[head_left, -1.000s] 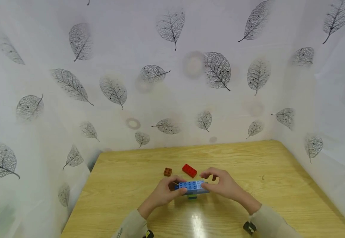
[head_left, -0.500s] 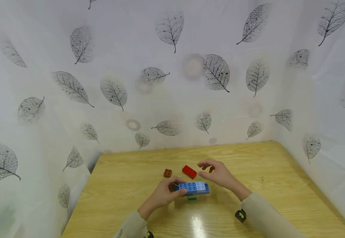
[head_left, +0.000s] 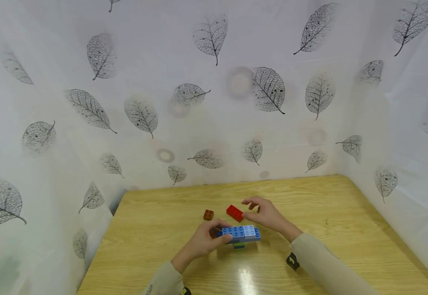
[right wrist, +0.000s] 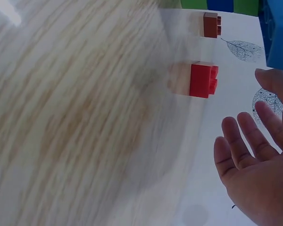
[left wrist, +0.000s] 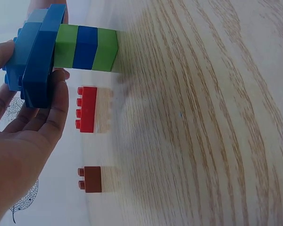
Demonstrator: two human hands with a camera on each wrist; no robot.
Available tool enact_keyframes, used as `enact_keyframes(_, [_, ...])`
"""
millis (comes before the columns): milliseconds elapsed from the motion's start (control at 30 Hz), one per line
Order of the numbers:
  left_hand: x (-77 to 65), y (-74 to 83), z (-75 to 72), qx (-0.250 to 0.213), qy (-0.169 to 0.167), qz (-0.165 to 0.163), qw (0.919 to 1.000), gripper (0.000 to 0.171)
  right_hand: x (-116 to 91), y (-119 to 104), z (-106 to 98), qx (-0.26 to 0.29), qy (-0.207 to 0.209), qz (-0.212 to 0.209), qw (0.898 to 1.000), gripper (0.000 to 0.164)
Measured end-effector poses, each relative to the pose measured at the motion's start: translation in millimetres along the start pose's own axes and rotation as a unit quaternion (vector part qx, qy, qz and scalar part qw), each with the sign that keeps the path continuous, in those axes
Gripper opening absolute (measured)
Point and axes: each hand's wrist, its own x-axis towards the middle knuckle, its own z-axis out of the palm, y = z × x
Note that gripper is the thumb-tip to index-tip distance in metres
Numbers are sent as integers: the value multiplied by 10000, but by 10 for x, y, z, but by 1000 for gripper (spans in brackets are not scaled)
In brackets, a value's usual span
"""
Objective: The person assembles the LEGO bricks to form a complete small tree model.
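Note:
My left hand (head_left: 203, 241) grips the left end of a toy brick build, thumb on the near side and fingers behind. On top of the build are a blue brick (head_left: 232, 232) and a pale blue brick (head_left: 249, 231), over a longer dark blue brick (left wrist: 43, 56). A column of green and blue bricks (left wrist: 86, 48) props it up from the table. My right hand (head_left: 267, 213) holds nothing, its fingers loosely bent beside the right end of a red brick (head_left: 234, 213). That red brick (right wrist: 203, 80) lies studs up behind the build.
A small brown brick (head_left: 208, 214) sits left of the red one, behind my left hand. The wooden table (head_left: 155, 229) ends at a pale curtain (head_left: 214, 123) with leaf prints, which surrounds its back and sides.
My right hand has left the pale blue brick on the build and moved back and left to the red brick. The left hand keeps its grip in the same place.

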Motion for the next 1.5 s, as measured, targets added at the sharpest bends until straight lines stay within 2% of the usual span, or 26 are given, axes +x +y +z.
enact_keyframes(833, [7, 10, -2, 38, -10, -3, 10000, 31, 231, 128, 265, -373, -479, 518, 9968, 56])
enact_keyframes(1033, [2, 15, -7, 43, 2, -43, 10000, 30, 285, 167, 323, -525, -463, 423, 9967, 55])
enact_keyframes(1300, [-6, 25, -5, 137, 28, -61, 9999, 30, 265, 109, 312, -450, -219, 848, 9951, 42])
enact_keyframes(1500, [-10, 22, -5, 144, 3, -69, 9999, 32, 235, 87, 243, -406, -52, 837, 9957, 38])
